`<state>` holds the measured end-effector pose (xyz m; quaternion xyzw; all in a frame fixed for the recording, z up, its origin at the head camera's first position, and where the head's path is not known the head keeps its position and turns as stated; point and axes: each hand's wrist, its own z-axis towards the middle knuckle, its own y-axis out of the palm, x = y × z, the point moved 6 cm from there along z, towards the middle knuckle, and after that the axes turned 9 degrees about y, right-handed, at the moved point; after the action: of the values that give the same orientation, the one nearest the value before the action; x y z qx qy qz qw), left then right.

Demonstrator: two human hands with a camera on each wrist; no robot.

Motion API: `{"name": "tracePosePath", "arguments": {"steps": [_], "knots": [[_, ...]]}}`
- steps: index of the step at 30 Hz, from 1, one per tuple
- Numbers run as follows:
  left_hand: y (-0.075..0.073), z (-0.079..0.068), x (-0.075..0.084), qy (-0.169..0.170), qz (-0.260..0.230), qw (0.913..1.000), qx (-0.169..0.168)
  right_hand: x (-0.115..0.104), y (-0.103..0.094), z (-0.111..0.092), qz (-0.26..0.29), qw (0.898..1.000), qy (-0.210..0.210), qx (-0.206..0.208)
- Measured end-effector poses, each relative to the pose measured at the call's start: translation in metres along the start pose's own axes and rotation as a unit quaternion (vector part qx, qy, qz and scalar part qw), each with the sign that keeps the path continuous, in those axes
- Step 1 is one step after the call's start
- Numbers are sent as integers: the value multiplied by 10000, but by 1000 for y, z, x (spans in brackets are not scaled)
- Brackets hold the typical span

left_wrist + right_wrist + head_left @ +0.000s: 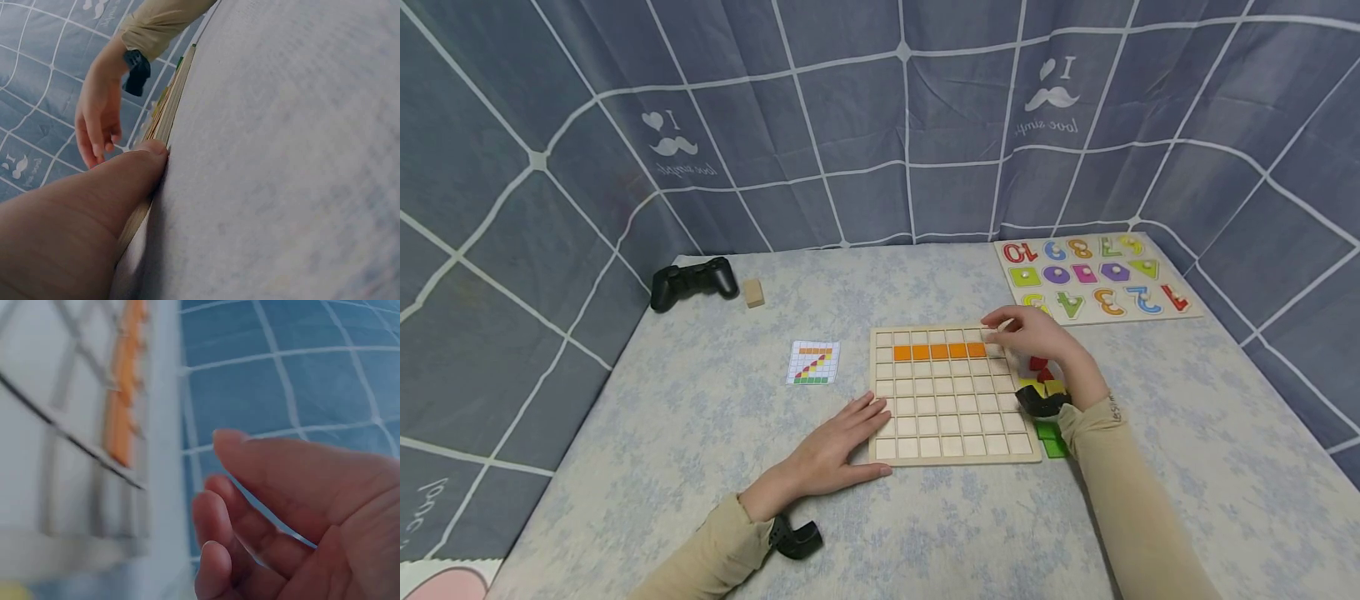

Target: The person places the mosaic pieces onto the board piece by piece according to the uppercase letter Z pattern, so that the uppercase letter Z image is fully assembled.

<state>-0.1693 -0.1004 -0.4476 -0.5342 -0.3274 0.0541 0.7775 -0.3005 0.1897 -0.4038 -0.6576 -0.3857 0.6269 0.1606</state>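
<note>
A wooden grid board (955,425) lies flat on the table, with several orange square tiles (940,352) in a line along its second row from the back. My left hand (831,450) rests at the board's left edge, fingers spread; its thumb (147,156) touches the board's side in the left wrist view. Over the board's back right corner hovers my right hand (1037,333), fingers loosely bent with nothing between them in the right wrist view. Beside the board's right edge lie red tiles (1039,364), yellow tiles (1054,387) and green tiles (1052,446), partly hidden by the right arm.
Left of the board lies a small pattern card (814,363) with coloured squares. A black game controller (694,282) and a small wooden block (753,292) are at the back left. The back right holds a number and shape puzzle board (1093,308). Patterned cloth (865,117) hangs behind the table.
</note>
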Motion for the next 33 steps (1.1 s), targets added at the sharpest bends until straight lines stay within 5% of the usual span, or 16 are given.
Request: {"name": "tracePosePath", "arguments": {"steps": [15,23,33], "knots": [[1,-1,-1,-65,-51,10000,-43,0,-54,-35,963,9951,58,227],[1,0,-2,-83,46,9999,-60,17,-52,-43,613,9979,178,54],[1,0,-2,-74,37,10000,-30,46,-36,-48,857,9954,173,-402]]}}
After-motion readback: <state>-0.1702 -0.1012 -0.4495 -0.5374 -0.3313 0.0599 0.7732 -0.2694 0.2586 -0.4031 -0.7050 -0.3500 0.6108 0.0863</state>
